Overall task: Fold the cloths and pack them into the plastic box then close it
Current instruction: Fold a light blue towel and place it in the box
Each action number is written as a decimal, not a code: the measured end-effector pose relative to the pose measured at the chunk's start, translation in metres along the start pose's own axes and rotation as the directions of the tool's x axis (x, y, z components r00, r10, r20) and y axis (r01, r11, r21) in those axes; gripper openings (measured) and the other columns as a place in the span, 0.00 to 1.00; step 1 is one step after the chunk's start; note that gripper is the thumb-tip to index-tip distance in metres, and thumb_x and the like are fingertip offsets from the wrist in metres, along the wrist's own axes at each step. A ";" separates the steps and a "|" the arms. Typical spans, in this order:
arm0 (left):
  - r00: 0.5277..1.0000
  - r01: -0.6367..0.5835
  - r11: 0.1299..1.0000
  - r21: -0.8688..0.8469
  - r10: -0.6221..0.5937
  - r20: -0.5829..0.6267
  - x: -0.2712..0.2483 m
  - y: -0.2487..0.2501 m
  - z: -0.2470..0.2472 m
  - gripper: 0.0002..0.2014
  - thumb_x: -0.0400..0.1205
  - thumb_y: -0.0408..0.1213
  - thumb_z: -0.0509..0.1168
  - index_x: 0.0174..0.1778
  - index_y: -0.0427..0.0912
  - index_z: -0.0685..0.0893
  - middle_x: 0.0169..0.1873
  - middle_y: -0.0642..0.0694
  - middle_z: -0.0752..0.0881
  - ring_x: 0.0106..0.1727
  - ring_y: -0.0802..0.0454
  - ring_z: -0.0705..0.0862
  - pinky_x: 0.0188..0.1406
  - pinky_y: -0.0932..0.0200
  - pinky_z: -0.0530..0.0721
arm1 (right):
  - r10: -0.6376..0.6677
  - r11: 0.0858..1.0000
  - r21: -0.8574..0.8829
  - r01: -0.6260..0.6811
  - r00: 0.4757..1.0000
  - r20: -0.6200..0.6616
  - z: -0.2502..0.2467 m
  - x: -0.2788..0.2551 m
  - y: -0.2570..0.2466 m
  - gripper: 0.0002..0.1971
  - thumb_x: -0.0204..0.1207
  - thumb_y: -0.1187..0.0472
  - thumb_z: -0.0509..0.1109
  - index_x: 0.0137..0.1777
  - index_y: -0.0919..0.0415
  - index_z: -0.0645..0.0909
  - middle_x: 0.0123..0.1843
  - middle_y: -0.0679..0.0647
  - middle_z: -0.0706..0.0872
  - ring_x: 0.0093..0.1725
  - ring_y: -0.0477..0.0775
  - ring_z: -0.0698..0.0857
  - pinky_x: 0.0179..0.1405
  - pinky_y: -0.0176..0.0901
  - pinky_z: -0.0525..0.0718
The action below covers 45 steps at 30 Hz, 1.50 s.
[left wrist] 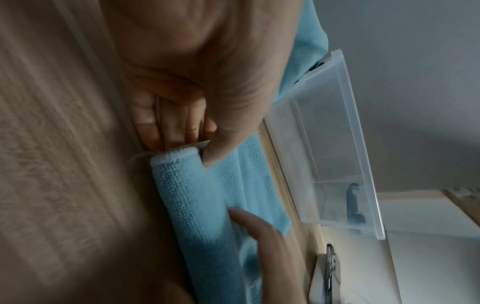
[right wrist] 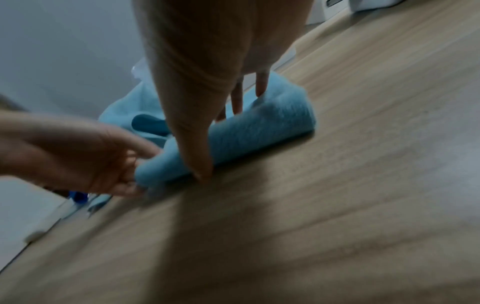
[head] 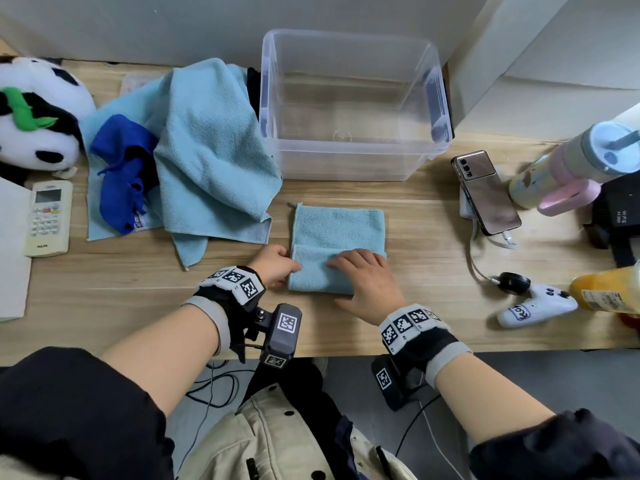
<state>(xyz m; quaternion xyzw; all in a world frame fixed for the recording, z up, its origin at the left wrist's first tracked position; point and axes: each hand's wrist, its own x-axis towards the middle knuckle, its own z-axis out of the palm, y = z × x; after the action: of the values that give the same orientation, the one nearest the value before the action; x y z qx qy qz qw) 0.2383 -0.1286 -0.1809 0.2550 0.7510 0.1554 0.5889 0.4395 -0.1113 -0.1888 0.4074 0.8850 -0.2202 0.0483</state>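
Observation:
A small light blue cloth (head: pixel 339 226) lies on the wooden table just in front of the clear plastic box (head: pixel 353 164), its near part folded over onto itself. My left hand (head: pixel 277 268) pinches the left end of the fold (left wrist: pixel 197 195), thumb on top and fingers tucked at the edge. My right hand (head: pixel 349 271) rests across the fold (right wrist: pixel 259 127), its fingers pressing down on top and its thumb against the near edge. The box is open with nothing inside. A heap of larger light blue cloths (head: pixel 207 150) and a dark blue cloth (head: pixel 121 168) lies left of the box.
A panda plush (head: pixel 34 116) and a remote (head: pixel 48 218) sit at the far left. To the right are a phone (head: pixel 485 192) on its cable, a tumbler (head: pixel 571 161), a game controller (head: pixel 533 306) and an orange bottle (head: pixel 609 289).

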 end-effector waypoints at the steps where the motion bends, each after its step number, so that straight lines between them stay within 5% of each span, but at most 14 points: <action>1: 0.999 0.041 0.998 -0.049 -0.039 0.035 -0.002 0.001 -0.001 0.06 0.78 0.30 0.66 0.48 0.41 0.77 0.39 0.45 0.83 0.36 0.51 0.81 0.39 0.58 0.78 | 0.012 1.000 -0.012 -0.012 1.000 0.002 0.001 0.001 -0.003 0.29 0.63 0.50 0.75 0.66 0.48 0.75 0.63 0.45 0.79 0.66 0.54 0.74 0.66 0.50 0.68; 5: 0.994 0.108 0.970 -0.217 -0.099 0.053 -0.008 0.004 -0.013 0.12 0.79 0.46 0.66 0.54 0.43 0.78 0.42 0.45 0.85 0.36 0.49 0.83 0.41 0.59 0.80 | 0.034 0.999 0.016 -0.034 0.999 -0.027 -0.010 0.009 -0.011 0.22 0.68 0.57 0.68 0.63 0.51 0.80 0.56 0.49 0.85 0.59 0.57 0.80 0.59 0.49 0.73; 9: 0.985 0.121 0.946 -0.300 -0.152 -0.084 -0.005 -0.002 -0.027 0.22 0.84 0.53 0.52 0.53 0.37 0.77 0.39 0.41 0.84 0.35 0.47 0.81 0.39 0.58 0.77 | 0.065 0.993 0.082 -0.079 0.985 0.161 -0.036 0.020 -0.019 0.17 0.72 0.54 0.64 0.61 0.51 0.79 0.44 0.52 0.87 0.48 0.57 0.83 0.42 0.44 0.76; 13: 0.973 0.203 0.939 -0.277 -0.224 -0.045 -0.007 -0.011 -0.033 0.21 0.85 0.50 0.48 0.54 0.36 0.78 0.62 0.35 0.81 0.51 0.37 0.84 0.44 0.55 0.81 | 0.074 0.967 0.204 -0.152 0.936 0.345 -0.050 0.036 -0.020 0.19 0.74 0.56 0.63 0.66 0.54 0.72 0.33 0.42 0.74 0.41 0.53 0.76 0.41 0.45 0.75; 15: 0.973 0.217 0.940 -0.263 -0.229 -0.012 -0.009 -0.010 -0.033 0.24 0.85 0.50 0.47 0.65 0.36 0.74 0.67 0.35 0.79 0.52 0.35 0.86 0.43 0.56 0.82 | 0.081 0.958 0.232 -0.170 0.933 0.351 -0.052 0.045 -0.018 0.21 0.73 0.55 0.62 0.67 0.55 0.72 0.36 0.46 0.79 0.44 0.55 0.78 0.45 0.46 0.76; 17: 0.973 0.225 0.937 -0.267 -0.228 0.018 -0.011 -0.008 -0.031 0.26 0.86 0.50 0.45 0.70 0.35 0.71 0.67 0.33 0.79 0.54 0.35 0.86 0.46 0.55 0.82 | 0.069 0.968 0.208 -0.142 0.944 0.322 -0.052 0.053 -0.014 0.23 0.73 0.54 0.61 0.69 0.53 0.73 0.53 0.53 0.85 0.56 0.58 0.81 0.57 0.49 0.78; 21: 0.974 0.221 0.929 -0.297 -0.223 0.026 -0.011 -0.006 -0.029 0.25 0.86 0.48 0.45 0.74 0.37 0.66 0.66 0.31 0.80 0.46 0.37 0.87 0.44 0.55 0.83 | 0.049 0.998 0.036 -0.061 0.964 0.261 -0.046 0.071 -0.008 0.23 0.77 0.56 0.61 0.73 0.49 0.72 0.68 0.52 0.76 0.69 0.56 0.71 0.68 0.52 0.69; 24: 0.976 0.215 0.930 -0.298 -0.216 0.029 -0.010 -0.006 -0.028 0.25 0.86 0.48 0.46 0.74 0.36 0.67 0.63 0.31 0.81 0.36 0.44 0.85 0.36 0.59 0.82 | 0.101 0.992 0.053 -0.114 0.974 0.204 -0.039 0.079 -0.005 0.22 0.77 0.55 0.63 0.72 0.46 0.72 0.68 0.51 0.75 0.70 0.56 0.71 0.69 0.53 0.70; 29: 0.986 0.158 0.916 -0.368 -0.169 0.003 -0.006 -0.005 -0.027 0.25 0.86 0.47 0.50 0.74 0.35 0.67 0.64 0.32 0.80 0.36 0.45 0.85 0.29 0.61 0.85 | 0.263 0.947 0.145 -0.288 0.950 0.171 -0.030 0.083 -0.002 0.21 0.72 0.54 0.70 0.65 0.56 0.76 0.60 0.55 0.83 0.62 0.58 0.80 0.60 0.49 0.78; 34: 0.996 0.085 0.866 -0.492 -0.083 0.025 -0.005 0.001 -0.025 0.19 0.82 0.47 0.63 0.65 0.41 0.75 0.61 0.40 0.80 0.64 0.41 0.80 0.60 0.51 0.80 | 0.361 0.847 0.306 -0.434 0.894 0.267 -0.025 0.072 0.007 0.18 0.70 0.53 0.75 0.57 0.61 0.81 0.51 0.55 0.86 0.53 0.56 0.83 0.50 0.43 0.78; 38: 0.999 0.040 0.873 -0.486 -0.026 0.035 -0.004 0.011 -0.014 0.20 0.75 0.41 0.73 0.59 0.40 0.77 0.61 0.43 0.83 0.62 0.50 0.81 0.64 0.51 0.78 | 0.381 0.738 0.485 -0.469 0.883 0.274 -0.019 0.055 0.005 0.16 0.72 0.57 0.74 0.59 0.58 0.84 0.42 0.45 0.84 0.48 0.47 0.81 0.48 0.37 0.77; 42: 0.998 -0.011 0.853 -0.521 0.038 0.042 -0.006 0.027 -0.005 0.21 0.74 0.25 0.72 0.58 0.44 0.72 0.48 0.48 0.82 0.46 0.55 0.81 0.43 0.58 0.80 | 0.268 0.581 0.687 -0.437 0.899 0.345 -0.025 0.046 0.003 0.19 0.74 0.64 0.73 0.65 0.57 0.81 0.50 0.46 0.85 0.53 0.47 0.82 0.47 0.29 0.79; 45: 0.989 -0.073 0.837 -0.543 0.131 0.068 -0.007 0.041 -0.008 0.21 0.72 0.22 0.72 0.55 0.43 0.74 0.49 0.45 0.83 0.47 0.52 0.82 0.44 0.57 0.82 | 0.342 0.566 0.669 -0.482 0.876 0.342 -0.038 0.045 0.007 0.22 0.70 0.57 0.78 0.61 0.63 0.79 0.50 0.51 0.84 0.50 0.49 0.82 0.42 0.32 0.79</action>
<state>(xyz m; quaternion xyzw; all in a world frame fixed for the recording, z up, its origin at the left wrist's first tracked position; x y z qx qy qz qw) 0.2398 -0.0984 -0.1514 0.1267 0.6311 0.3780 0.6654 0.4182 -0.0597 -0.1685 0.5660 0.5910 -0.5747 0.0068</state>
